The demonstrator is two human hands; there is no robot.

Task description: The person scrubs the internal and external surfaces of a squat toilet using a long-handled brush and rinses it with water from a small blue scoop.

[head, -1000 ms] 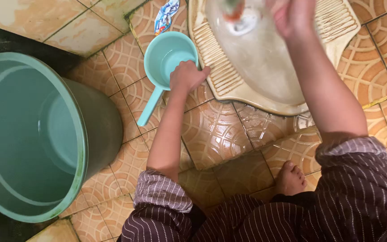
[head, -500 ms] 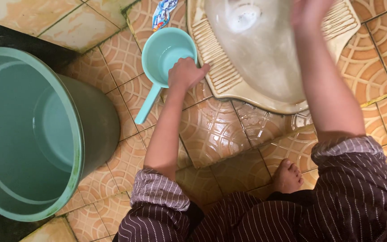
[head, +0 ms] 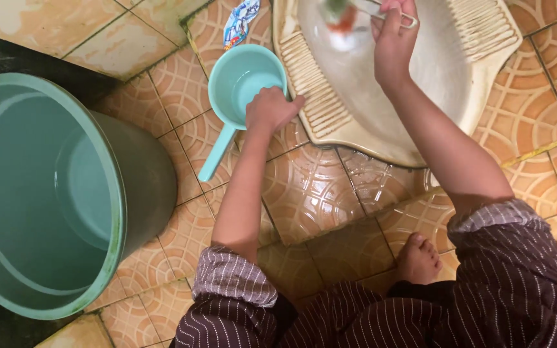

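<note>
Head view: right hand (head: 392, 40) grips a blurred, perhaps brush handle (head: 381, 9); left hand (head: 269, 108) rests curled on floor (head: 311, 187).

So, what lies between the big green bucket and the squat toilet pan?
In the head view, the teal water dipper stands on the tiles between the bucket and the squat toilet pan, with the left hand resting on its rim.

Teal dipper (head: 243, 80) upright beside squat pan (head: 485, 77)
</note>
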